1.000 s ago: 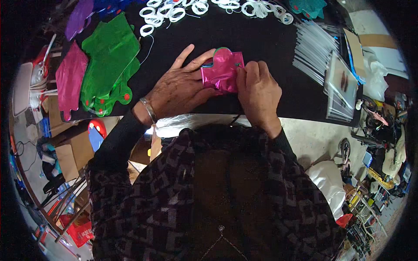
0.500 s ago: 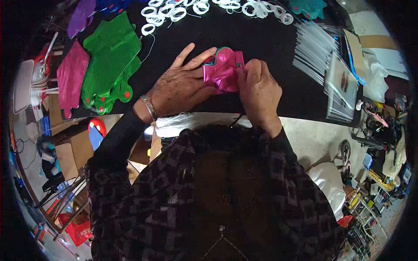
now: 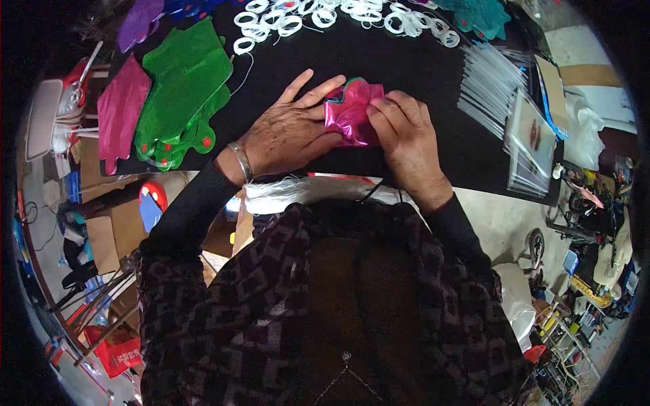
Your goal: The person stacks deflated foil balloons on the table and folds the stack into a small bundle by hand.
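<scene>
A shiny pink foil balloon (image 3: 349, 115), folded into a small packet with a dark green edge along its top left, lies on the black tabletop in front of me. My left hand (image 3: 288, 132) rests flat at its left side, fingers spread, thumb and fingertips touching the foil. At the packet's right edge, my right hand (image 3: 406, 139) is closed with the fingertips pinching the foil. The right thumb is mostly hidden behind the fingers.
Flat green foil balloons (image 3: 183, 88) and a pink one (image 3: 124, 111) lie on the left. White ribbon coils (image 3: 291, 26) line the back. Clear plastic sticks (image 3: 486, 88) and clear bags (image 3: 529, 145) lie on the right. White strands (image 3: 284, 195) hang at the front edge.
My right fingers have shifted from a tight fist to a flatter pinch at the packet's right edge. My left hand stays on the foil. The whole view has shifted slightly.
</scene>
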Motion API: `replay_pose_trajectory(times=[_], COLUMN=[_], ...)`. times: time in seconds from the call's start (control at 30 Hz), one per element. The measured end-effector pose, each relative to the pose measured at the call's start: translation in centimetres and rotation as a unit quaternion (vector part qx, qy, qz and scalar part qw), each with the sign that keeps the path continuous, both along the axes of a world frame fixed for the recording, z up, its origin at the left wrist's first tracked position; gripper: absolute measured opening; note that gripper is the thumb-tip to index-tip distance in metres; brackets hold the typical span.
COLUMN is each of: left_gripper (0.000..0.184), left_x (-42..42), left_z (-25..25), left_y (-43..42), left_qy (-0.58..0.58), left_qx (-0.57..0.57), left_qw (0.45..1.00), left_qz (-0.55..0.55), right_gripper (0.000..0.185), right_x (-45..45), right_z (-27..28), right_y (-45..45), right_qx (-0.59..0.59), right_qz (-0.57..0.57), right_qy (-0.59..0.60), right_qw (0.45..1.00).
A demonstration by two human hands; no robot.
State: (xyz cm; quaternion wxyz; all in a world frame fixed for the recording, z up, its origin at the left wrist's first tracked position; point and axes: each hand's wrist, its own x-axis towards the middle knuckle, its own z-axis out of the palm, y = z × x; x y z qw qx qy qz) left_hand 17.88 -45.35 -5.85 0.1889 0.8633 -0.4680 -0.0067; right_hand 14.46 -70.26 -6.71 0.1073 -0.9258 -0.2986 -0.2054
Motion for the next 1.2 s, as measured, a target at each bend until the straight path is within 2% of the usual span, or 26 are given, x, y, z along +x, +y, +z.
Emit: replay_pose_trajectory(times=[0.2,0.4,0.73,0.9,1.07,1.2], left_gripper=[0.031,0.031,0.029,0.031,0.041,0.058], left_x=[-0.1,0.0,-1.6,-3.8,-5.5,-5.2], left_z=[0.1,0.0,0.2,0.0,0.4,0.4], left_y=[-0.1,-0.1,0.1,0.9,0.2,-0.6], left_qy=[0.003,-0.001,0.005,0.052,0.052,0.029], left_qx=[0.002,0.008,-0.073,-0.136,-0.132,-0.174], left_qw=[1.000,1.000,0.996,0.984,0.973,0.961], left_qz=[0.003,0.006,0.047,0.103,0.181,0.213], right_gripper=[0.044,0.049,0.051,0.051,0.051,0.051], right_x=[-0.6,-1.2,-1.2,-1.2,-1.2,-1.1], right_z=[2.0,0.3,-0.1,0.1,0.1,0.1], right_y=[-0.9,-1.2,-1.4,-1.3,-1.3,-1.3], right_qx=[-0.012,0.025,0.020,0.004,-0.013,-0.032], right_qz=[0.064,0.061,0.069,0.063,0.061,0.057], right_qy=[0.061,0.066,0.080,0.076,0.064,0.065], right_qw=[0.996,0.996,0.994,0.995,0.996,0.996])
